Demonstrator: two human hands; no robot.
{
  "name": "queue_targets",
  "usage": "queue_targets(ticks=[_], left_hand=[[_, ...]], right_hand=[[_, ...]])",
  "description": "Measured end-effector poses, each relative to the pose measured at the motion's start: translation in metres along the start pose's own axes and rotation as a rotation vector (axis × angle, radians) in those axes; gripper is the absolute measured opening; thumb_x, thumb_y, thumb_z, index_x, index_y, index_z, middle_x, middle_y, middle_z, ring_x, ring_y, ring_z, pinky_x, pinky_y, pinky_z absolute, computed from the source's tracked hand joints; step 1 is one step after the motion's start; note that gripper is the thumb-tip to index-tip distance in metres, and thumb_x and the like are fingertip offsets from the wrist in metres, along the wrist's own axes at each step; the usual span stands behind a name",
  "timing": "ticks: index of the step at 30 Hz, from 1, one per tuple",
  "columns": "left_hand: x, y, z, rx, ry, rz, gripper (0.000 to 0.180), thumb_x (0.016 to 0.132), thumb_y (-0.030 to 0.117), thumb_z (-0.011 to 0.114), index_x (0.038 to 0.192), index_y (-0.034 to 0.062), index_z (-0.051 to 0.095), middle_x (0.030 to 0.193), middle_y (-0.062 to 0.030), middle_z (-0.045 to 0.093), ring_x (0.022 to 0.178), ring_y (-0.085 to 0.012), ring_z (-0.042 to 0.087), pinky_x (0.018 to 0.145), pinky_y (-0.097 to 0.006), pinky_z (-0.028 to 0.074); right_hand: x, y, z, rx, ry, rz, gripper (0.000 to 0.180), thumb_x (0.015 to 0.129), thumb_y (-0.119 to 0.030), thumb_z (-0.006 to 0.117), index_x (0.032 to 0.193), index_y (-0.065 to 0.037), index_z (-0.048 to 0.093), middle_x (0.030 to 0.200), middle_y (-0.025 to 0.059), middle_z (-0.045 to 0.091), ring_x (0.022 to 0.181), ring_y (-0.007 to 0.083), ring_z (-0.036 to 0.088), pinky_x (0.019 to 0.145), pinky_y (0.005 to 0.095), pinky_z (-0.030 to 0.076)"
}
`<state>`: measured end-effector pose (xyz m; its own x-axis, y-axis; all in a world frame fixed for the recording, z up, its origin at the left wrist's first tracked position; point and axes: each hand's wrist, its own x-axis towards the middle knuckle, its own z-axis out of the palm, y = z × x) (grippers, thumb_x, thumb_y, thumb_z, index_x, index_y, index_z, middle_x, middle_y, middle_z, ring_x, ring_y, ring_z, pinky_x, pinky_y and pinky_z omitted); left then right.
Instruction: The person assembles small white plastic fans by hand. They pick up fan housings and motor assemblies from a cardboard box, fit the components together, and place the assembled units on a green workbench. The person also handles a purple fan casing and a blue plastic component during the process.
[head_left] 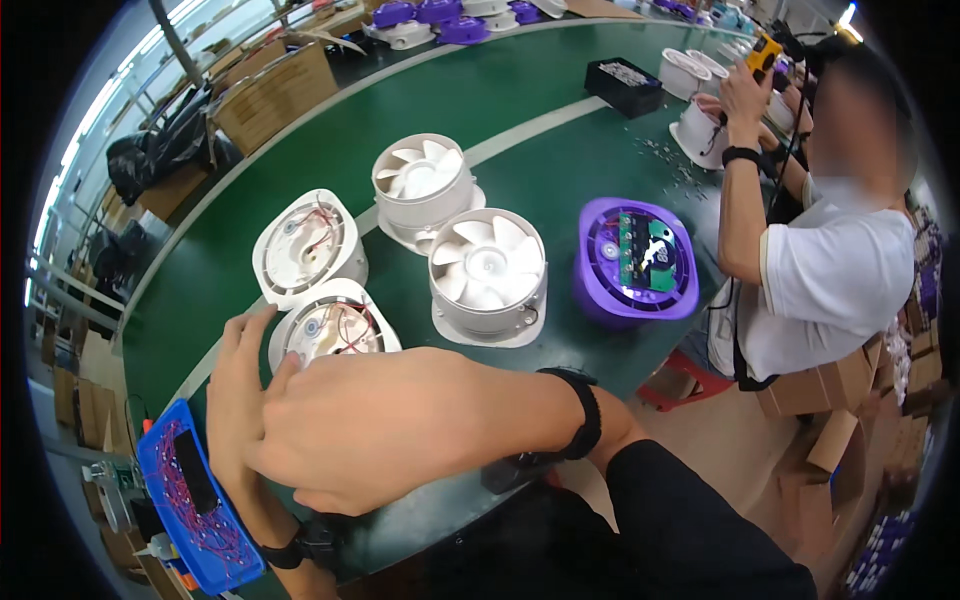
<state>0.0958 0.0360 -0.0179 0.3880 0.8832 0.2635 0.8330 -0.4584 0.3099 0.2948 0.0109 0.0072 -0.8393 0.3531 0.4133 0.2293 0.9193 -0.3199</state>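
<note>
Just below the centre left, a white fan housing (340, 318) lies with its open underside up, red and dark wires inside. My left hand (236, 395) grips its near left edge, fingertips on the rim. Across the front of it reaches my right hand (365, 420), its back toward me and its fingers curled. What those fingers hold, if anything, is hidden behind the hand. A second open white housing (310, 245) with red wires stands right behind the first. Two white fans with blades up, a nearer fan (487, 265) and a farther fan (420, 175), stand to the right.
A blue tray (235, 560) of red and purple wires with a black block lies at left. At right stands a purple housing (605, 290) with a green circuit board. Farther off are a black bin (625, 88), scattered screws and a co-worker (830, 260) holding a yellow tool.
</note>
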Motion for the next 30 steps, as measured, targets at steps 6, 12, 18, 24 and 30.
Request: queue_targets(ticks=[6, 12, 18, 24, 30], left_hand=[[0.023, 0.031, -0.030, -0.324, -0.402, 0.198, 0.059, 0.081, 0.013, 0.069, 0.135, 0.0011, 0.050, 0.115, -0.0224, 0.061, 0.100, -0.0364, 0.061, 0.088, -0.040, 0.049], [0.001, 0.015, -0.043, -0.317, -0.400, 0.147, 0.061, 0.079, 0.010, 0.070, 0.137, 0.0032, 0.050, 0.109, -0.0173, 0.064, 0.097, -0.0286, 0.063, 0.085, -0.037, 0.049], [0.002, 0.001, -0.051, -0.352, -0.271, 0.088, 0.060, 0.081, 0.013, 0.067, 0.138, 0.0072, 0.050, 0.106, -0.0131, 0.065, 0.096, -0.0234, 0.062, 0.086, -0.036, 0.049], [-0.006, 0.001, -0.062, -0.374, -0.326, 0.041, 0.060, 0.082, 0.020, 0.065, 0.139, 0.0065, 0.049, 0.106, -0.0131, 0.064, 0.097, -0.0228, 0.061, 0.086, -0.036, 0.049], [-0.010, -0.002, -0.065, -0.394, -0.296, 0.005, 0.055, 0.085, 0.019, 0.059, 0.138, 0.0067, 0.051, 0.106, -0.0136, 0.064, 0.097, -0.0226, 0.060, 0.086, -0.035, 0.049]], right_hand=[[-0.014, 0.001, -0.023, 0.168, 0.002, 0.083, 0.024, 0.079, -0.021, 0.065, 0.077, 0.003, 0.067, 0.066, 0.0195, 0.065, 0.066, 0.0354, 0.067, 0.060, 0.0407, 0.055], [-0.099, -0.006, -0.053, -0.090, 0.268, 0.438, 0.039, 0.078, -0.013, 0.076, 0.113, -0.003, 0.064, 0.112, 0.0171, 0.064, 0.105, 0.0352, 0.060, 0.091, 0.0414, 0.047], [-0.192, -0.008, -0.027, -0.564, 0.339, 1.136, 0.063, 0.071, -0.030, 0.083, 0.127, -0.012, 0.060, 0.135, 0.0242, 0.049, 0.123, 0.0437, 0.049, 0.102, 0.0465, 0.042], [-0.202, 0.015, 0.015, -0.889, 0.457, 1.145, 0.052, 0.079, -0.036, 0.076, 0.124, -0.014, 0.063, 0.135, 0.0220, 0.053, 0.124, 0.0433, 0.049, 0.105, 0.0499, 0.038], [-0.218, 0.021, 0.018, -0.958, 0.686, 1.039, 0.035, 0.087, -0.022, 0.070, 0.121, -0.011, 0.069, 0.124, 0.0207, 0.063, 0.116, 0.0403, 0.059, 0.098, 0.0450, 0.046]])
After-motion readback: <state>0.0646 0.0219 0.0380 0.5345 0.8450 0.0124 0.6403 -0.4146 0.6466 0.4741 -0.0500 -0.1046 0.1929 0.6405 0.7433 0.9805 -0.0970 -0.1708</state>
